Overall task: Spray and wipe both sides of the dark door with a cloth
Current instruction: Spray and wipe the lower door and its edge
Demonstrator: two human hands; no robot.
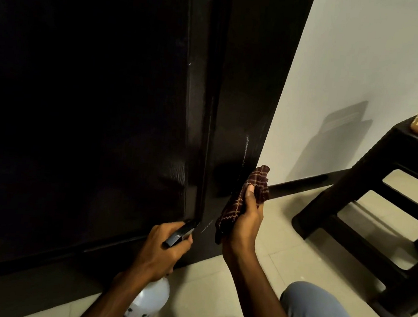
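1. Two hands work low at the dark door point(92, 123), near its bottom corner. The step in hand looks like spraying, with wiping to follow.
2. The left hand point(162, 250) holds the spray bottle point(150, 302) round its neck in a closed grip, fingers curled at the dark trigger head. The nozzle points at the door's lower moulding, very near the surface, and the bottle's white body hangs below the wrist.
3. The right hand point(244, 219) holds the cloth point(232, 208), a dark red checked one, bunched in a closed grip with the thumb pressed over it. The cloth is just beside the door's right-hand strip; whether it touches cannot be told.
4. The door fills the left and middle of the view, its bottom edge just above the tiled floor point(255, 276) and its right edge showing against the pale wall point(362, 70). It is almost black and faintly glossy, with a raised frame round a sunken panel. A few thin pale streaks show on the right strip and near the nozzle; whether they are wet spray or marks is unclear.
5. The next move probably calls for squeezing the trigger at the corner, then pressing the cloth flat and drawing it along the moulding's groove.
6. One face alone is in view, so progress on the other side cannot be judged.
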